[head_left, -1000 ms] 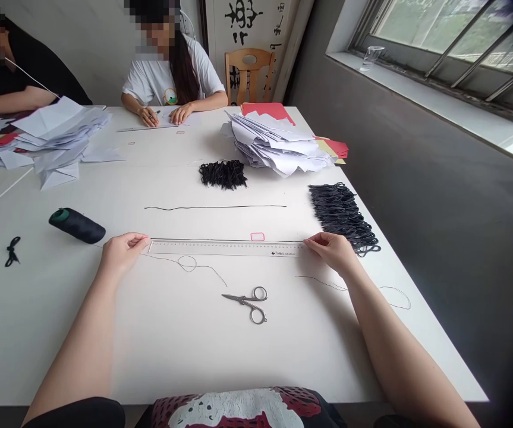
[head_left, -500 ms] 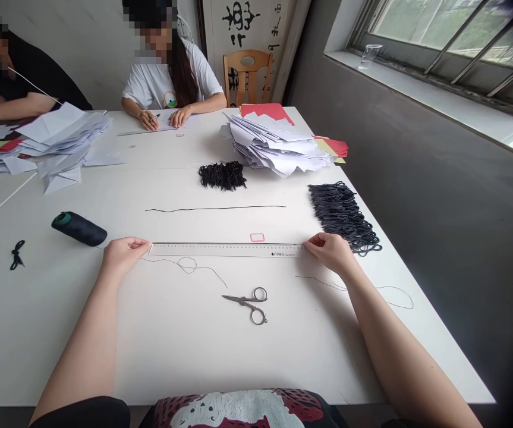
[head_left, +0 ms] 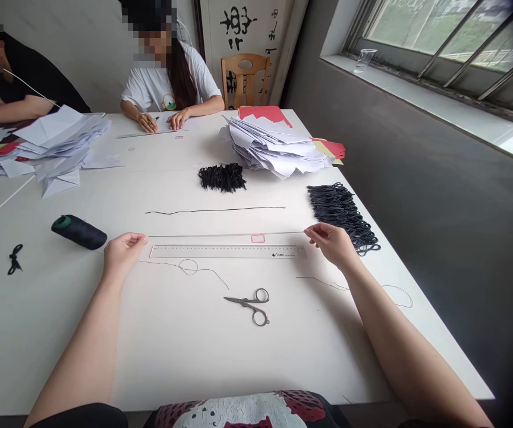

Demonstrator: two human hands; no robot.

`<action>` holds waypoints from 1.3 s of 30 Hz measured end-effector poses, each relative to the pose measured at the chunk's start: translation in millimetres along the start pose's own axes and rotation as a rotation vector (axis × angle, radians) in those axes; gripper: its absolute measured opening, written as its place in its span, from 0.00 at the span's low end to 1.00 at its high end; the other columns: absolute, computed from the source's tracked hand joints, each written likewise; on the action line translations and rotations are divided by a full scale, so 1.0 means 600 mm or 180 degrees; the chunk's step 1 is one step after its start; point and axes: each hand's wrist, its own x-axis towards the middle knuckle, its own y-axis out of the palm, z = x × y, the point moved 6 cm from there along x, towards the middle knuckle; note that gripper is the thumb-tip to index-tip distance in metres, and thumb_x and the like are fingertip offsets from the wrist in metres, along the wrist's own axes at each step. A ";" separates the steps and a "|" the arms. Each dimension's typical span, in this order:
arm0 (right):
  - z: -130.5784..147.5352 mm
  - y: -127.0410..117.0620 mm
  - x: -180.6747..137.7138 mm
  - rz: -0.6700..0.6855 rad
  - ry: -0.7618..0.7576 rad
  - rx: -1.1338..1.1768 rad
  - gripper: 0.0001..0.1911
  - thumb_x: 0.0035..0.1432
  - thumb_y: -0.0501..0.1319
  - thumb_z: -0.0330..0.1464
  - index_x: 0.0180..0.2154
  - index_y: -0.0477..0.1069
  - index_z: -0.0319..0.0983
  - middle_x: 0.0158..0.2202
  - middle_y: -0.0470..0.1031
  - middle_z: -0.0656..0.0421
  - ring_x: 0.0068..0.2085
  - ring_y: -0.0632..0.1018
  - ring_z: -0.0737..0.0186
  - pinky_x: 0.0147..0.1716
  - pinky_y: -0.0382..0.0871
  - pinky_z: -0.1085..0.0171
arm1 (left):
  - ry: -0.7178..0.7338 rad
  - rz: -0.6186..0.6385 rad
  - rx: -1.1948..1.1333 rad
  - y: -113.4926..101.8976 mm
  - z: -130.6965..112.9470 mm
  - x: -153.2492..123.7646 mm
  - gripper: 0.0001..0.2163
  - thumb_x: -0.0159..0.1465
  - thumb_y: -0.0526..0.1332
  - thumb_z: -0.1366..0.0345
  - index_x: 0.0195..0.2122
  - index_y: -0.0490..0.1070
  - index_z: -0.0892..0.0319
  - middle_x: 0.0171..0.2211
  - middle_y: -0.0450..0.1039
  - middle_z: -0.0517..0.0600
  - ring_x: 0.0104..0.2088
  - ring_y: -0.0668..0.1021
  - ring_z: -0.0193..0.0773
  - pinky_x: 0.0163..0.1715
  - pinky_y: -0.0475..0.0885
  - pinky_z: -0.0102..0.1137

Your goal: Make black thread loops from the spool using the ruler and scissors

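A dark cord (head_left: 224, 235) is stretched taut between my hands, a little above the far edge of a clear ruler (head_left: 227, 252). My left hand (head_left: 123, 252) pinches its left end, and my right hand (head_left: 331, 241) pinches the right end. Beyond it a second dark cord (head_left: 216, 210) lies nearly straight on the white table (head_left: 185, 356). Nearer to me rest metal scissors (head_left: 249, 304) with their handles apart. Thin loose thread (head_left: 189, 267) curls below the ruler's left part. A spool of black thread (head_left: 80, 232) lies on its side beyond my left hand.
Black looped cords (head_left: 339, 211) lie bundled past my right hand, and a smaller black bundle (head_left: 223, 177) lies farther off. Paper stacks (head_left: 278, 145) stand at the back. A knotted black cord (head_left: 15, 260) lies at far left. Two people (head_left: 167, 89) sit across the table.
Both hands have lifted the cord off the ruler's edge and shifted it slightly away from me, so a gap shows between cord and ruler.
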 end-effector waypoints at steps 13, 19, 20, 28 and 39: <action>0.071 0.053 0.087 -0.0576 -0.0785 -0.1099 0.12 0.63 0.54 0.32 0.37 0.75 0.35 0.39 0.75 0.52 0.37 0.73 0.61 0.38 0.62 0.64 | 0.0705 -0.0813 0.0537 0.007 -0.055 0.048 0.05 0.61 0.58 0.66 0.31 0.72 0.58 0.54 0.74 0.54 0.52 0.72 0.51 0.52 0.67 0.43; 0.081 0.068 0.044 -0.0772 -0.0605 -0.2079 0.21 0.67 0.44 0.28 0.45 0.74 0.31 0.41 0.70 0.42 0.44 0.66 0.49 0.42 0.52 0.55 | 0.1023 -0.0776 0.0743 0.018 -0.050 0.052 0.04 0.61 0.59 0.66 0.29 0.71 0.57 0.55 0.74 0.51 0.52 0.72 0.50 0.49 0.69 0.41; 0.085 0.074 0.037 -0.0739 -0.0625 -0.2177 0.21 0.67 0.43 0.29 0.48 0.73 0.31 0.41 0.70 0.43 0.44 0.66 0.49 0.42 0.51 0.56 | 0.1071 -0.0790 0.0777 0.019 -0.050 0.054 0.04 0.61 0.59 0.66 0.29 0.72 0.57 0.54 0.74 0.50 0.52 0.72 0.50 0.48 0.69 0.41; 0.091 0.111 0.035 -0.0452 -0.0684 -0.2539 0.23 0.69 0.44 0.32 0.60 0.65 0.38 0.42 0.69 0.46 0.43 0.66 0.51 0.38 0.49 0.58 | 0.0959 -0.0836 0.0766 0.024 -0.043 0.067 0.03 0.61 0.60 0.66 0.31 0.73 0.56 0.49 0.78 0.51 0.50 0.74 0.48 0.48 0.70 0.41; 0.089 0.117 0.051 -0.0570 -0.0650 -0.2513 0.23 0.69 0.44 0.34 0.62 0.62 0.40 0.44 0.70 0.45 0.43 0.66 0.51 0.38 0.49 0.58 | 0.0864 -0.0890 0.0716 0.025 -0.051 0.069 0.04 0.61 0.60 0.66 0.32 0.74 0.57 0.45 0.79 0.53 0.51 0.73 0.48 0.48 0.70 0.40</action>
